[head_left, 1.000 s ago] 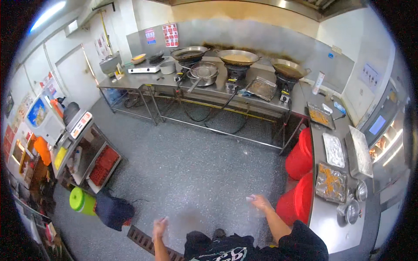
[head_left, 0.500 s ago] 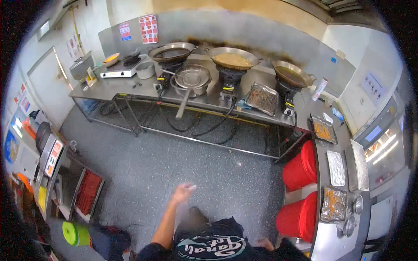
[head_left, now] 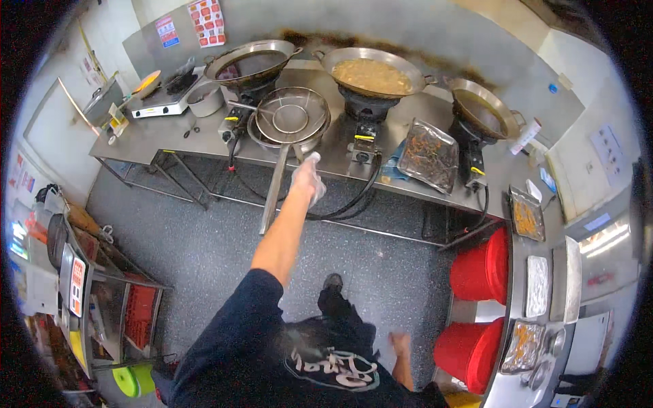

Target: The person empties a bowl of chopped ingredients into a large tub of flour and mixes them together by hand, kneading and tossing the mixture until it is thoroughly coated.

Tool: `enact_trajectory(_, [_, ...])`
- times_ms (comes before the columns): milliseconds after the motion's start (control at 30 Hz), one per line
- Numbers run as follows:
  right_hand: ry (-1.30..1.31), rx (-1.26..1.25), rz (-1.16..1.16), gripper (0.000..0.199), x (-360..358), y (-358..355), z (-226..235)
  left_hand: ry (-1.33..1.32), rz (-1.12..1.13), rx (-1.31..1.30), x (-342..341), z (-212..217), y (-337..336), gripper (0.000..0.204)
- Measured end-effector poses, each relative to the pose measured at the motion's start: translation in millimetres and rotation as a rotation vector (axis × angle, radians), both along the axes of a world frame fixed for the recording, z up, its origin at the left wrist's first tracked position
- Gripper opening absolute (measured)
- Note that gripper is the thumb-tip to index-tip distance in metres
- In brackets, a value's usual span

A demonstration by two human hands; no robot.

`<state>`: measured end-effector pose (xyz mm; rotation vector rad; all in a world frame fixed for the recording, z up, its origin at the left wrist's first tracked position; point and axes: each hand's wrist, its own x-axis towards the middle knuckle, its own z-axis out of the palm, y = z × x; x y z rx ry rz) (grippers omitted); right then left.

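My left hand [head_left: 308, 183] stretches out toward the front edge of the steel worktable [head_left: 197, 139], apparently in a thin clear plastic glove. Something whitish shows at its fingertips, either loose glove or a small item; blur hides which. Just left of it slants the long handle [head_left: 273, 194] of a round wire strainer [head_left: 291, 117]. That strainer rests across a metal basin [head_left: 314, 144], and a gap seems to separate hand and handle. Low beside my body hangs my right hand [head_left: 400, 345], bare and blurred, far from the table; its fingers are unclear.
Three large woks stand on burners: one of dark liquid [head_left: 252, 64], one of pale bubbling food [head_left: 373, 73], one at right [head_left: 484, 109]. A foil-lined tray [head_left: 428, 158] lies between burners. Red bins [head_left: 479, 265] stand below the right counter. Black hoses [head_left: 354, 190] hang under the table.
I have moved closer to the worktable. My left hand has gone forward from over the floor to beside the strainer handle. My right hand shows more fully at my side.
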<state>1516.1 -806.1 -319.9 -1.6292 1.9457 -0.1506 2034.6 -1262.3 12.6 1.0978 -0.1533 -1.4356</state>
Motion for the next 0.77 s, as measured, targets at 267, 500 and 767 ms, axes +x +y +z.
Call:
enact_trajectory(267, [-0.537, -0.267, 0.01, 0.03, 137, -340, 60, 0.156, 0.105, 0.026, 45, 33, -63, 0.014])
enact_trajectory(500, [-1.435, 0.136, -0.571, 0.039, 293, -577, 164, -0.289, -0.134, -0.061, 114, 85, -1, 0.033])
enact_trajectory(767, [-1.744, 0.12, -0.791, 0.039, 347, -647, 141, -0.387, -0.121, 0.038, 188, 99, 93, 0.039])
